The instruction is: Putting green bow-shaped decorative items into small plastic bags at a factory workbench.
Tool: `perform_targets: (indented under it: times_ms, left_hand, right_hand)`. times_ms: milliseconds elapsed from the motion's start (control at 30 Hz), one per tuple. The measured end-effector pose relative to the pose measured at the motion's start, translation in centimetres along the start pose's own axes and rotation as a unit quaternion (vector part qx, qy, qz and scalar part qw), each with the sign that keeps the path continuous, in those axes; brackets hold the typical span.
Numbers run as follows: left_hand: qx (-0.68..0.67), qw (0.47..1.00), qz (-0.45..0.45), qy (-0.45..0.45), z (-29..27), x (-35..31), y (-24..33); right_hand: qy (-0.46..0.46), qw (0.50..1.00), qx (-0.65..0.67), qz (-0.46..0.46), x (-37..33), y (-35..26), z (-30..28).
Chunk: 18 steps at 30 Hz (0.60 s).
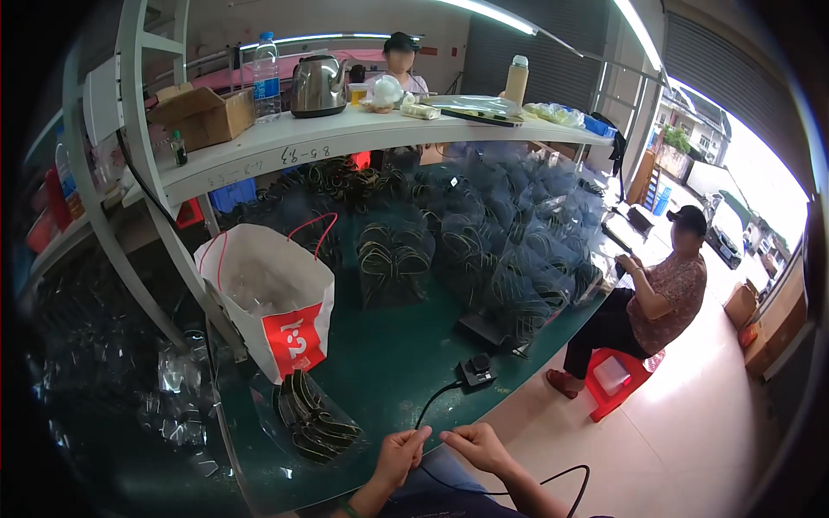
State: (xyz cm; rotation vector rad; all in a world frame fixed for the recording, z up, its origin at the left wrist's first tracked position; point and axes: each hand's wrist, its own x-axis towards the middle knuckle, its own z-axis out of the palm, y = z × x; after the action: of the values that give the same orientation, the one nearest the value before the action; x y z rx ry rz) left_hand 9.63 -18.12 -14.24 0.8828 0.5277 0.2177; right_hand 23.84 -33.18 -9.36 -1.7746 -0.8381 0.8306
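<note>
My left hand (399, 457) is closed in a pinch above the near edge of the green table (393, 341). A thin black cable (434, 394) runs from a small black box-shaped device (476, 372) to its fingertips. Whether the fingers grip this cable or it passes behind them, I cannot tell. Just to the right, my right hand (480, 446) is also pinched, thumb against curled fingers; anything between them is too small to make out. Left of my hands lies a clear plastic bag of black curved pieces with gold edging (315, 419).
A white paper bag (268, 281) with red handles stands at left. Many clear-bagged black pieces (509, 250) cover the table's far side. Above runs a white shelf (380, 131) with a kettle (319, 86) and bottles. At right, a person (673, 281) sits on a red stool (609, 393); another person (401, 65) is behind the shelf.
</note>
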Motion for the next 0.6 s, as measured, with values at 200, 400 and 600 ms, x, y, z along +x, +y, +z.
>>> perform_targets:
  times_ms: [200,400,600]
  left_hand:
    - [-0.084,0.995,-0.028,0.036,3.3,0.0,1.2]
    - [-0.042,0.949,0.312,0.013,6.7,-0.5,7.1]
    - [-0.153,0.988,0.003,0.001,7.3,3.6,3.7]
  right_hand:
    - [-0.206,0.887,0.370,-0.183,-2.7,-9.5,-2.2]
    - [-0.246,0.785,0.561,-0.086,-4.0,-12.9,-3.9]
    - [-0.229,0.825,0.507,-0.094,-2.6,-12.0,-3.9]
